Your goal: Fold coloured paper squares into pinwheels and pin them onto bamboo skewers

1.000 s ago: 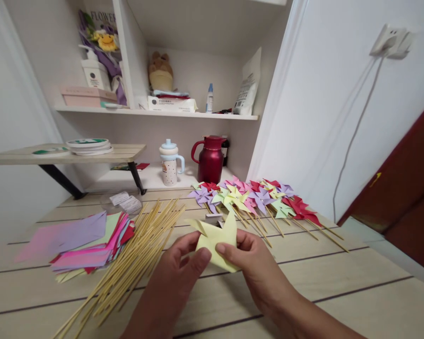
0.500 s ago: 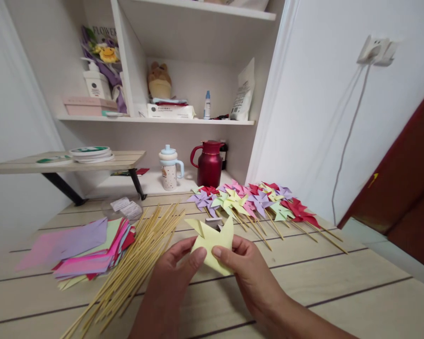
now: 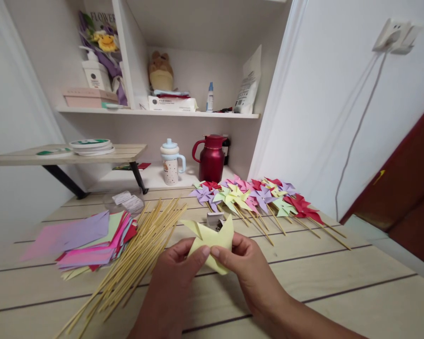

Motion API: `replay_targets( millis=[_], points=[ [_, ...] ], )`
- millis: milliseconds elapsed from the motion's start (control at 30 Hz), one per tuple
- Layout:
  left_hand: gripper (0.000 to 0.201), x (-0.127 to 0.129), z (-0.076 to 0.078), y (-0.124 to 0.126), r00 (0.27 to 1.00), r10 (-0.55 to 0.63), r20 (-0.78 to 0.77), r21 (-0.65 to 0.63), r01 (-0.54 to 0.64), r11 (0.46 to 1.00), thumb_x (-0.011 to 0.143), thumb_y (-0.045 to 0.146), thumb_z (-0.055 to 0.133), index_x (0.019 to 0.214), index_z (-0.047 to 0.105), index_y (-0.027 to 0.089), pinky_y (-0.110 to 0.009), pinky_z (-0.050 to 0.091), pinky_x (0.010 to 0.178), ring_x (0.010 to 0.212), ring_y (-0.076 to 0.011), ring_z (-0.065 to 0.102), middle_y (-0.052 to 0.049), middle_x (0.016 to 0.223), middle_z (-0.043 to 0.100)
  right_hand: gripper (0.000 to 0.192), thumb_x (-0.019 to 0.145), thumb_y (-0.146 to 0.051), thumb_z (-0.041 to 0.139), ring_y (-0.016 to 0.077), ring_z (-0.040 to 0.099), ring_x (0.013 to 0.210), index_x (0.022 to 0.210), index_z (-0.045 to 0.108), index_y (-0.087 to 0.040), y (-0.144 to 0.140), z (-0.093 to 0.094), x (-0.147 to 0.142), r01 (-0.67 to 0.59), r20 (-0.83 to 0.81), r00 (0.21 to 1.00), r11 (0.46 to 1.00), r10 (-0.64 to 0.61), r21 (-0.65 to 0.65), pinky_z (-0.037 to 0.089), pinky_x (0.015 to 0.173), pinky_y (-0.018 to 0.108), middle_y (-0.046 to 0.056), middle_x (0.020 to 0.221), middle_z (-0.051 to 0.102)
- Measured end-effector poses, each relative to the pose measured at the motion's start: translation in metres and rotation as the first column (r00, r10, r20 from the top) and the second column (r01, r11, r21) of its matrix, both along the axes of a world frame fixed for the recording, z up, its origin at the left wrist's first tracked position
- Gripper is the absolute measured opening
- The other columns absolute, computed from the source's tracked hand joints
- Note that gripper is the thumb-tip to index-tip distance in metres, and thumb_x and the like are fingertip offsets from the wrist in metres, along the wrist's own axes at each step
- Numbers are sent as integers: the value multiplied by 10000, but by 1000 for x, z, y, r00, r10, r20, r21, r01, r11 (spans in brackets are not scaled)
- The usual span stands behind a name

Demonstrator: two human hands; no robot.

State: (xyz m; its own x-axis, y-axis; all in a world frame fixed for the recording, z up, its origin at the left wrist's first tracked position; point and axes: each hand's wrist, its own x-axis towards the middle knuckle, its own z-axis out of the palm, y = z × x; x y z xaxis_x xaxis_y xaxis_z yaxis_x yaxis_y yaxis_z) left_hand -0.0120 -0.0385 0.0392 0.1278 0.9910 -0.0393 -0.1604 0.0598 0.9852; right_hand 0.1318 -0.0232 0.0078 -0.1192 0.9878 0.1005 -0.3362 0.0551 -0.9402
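Note:
Between my two hands is a pale yellow paper pinwheel [image 3: 215, 239], held above the table with two of its points sticking up. My left hand [image 3: 178, 268] grips its left side, thumb pressed on the front near the centre. On the other side my right hand [image 3: 245, 263] pinches it, its thumb beside the left one. The fingers behind the paper are partly hidden. Just beyond the pinwheel stands a small open box [image 3: 215, 218], partly covered by it. Left of my hands lies a bundle of thin wooden sticks [image 3: 137, 263].
Finished pinwheels on sticks [image 3: 247, 195] lie at the back right. Coloured paper sheets [image 3: 92, 240] are stacked at left, near a clear dish [image 3: 125, 201] holding white pieces. A red jug [image 3: 211, 160] and a speckled cup [image 3: 170, 167] stand on the shelf behind; a small raised stand [image 3: 127, 155] is at left.
My left thumb has slid inward and up, so both thumbs now meet near the pinwheel's centre. The camera view has shifted slightly.

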Motion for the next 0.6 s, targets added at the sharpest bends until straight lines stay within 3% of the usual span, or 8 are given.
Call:
replay_targets(
  millis=[233,367,467,600],
  points=[
    [324,-4,-3,2,995,100,-3,-58,-100,993,774,346,699,1041,756,171,-322,475,848,896,-234,682,-56,921,777,278,799,-369,746,157,618,751,1000,707,-182,-1,4,2,-90,-7,996,995,90,-35,463,729,276,33,835,716],
    [315,-14,-2,9,992,116,57,-103,-109,989,772,341,689,995,763,132,-344,468,861,860,-236,675,-89,910,773,299,926,-467,551,152,613,651,1043,642,-207,6,10,11,-31,64,997,999,33,-20,459,674,284,3,715,677],
    [258,-20,2,11,988,150,38,-85,-147,985,762,343,697,898,776,138,-327,459,843,842,-226,666,-90,904,770,287,946,-460,508,162,616,601,1041,601,-205,11,14,17,-23,85,996,1000,23,-4,462,676,307,1,654,671],
    [239,-20,7,7,994,106,18,-85,-104,991,746,348,702,884,785,172,-304,459,834,859,-223,670,-66,864,771,305,922,-472,546,185,631,760,1081,601,-218,13,17,23,12,97,995,998,-18,61,461,798,340,30,787,698]
  ],
)
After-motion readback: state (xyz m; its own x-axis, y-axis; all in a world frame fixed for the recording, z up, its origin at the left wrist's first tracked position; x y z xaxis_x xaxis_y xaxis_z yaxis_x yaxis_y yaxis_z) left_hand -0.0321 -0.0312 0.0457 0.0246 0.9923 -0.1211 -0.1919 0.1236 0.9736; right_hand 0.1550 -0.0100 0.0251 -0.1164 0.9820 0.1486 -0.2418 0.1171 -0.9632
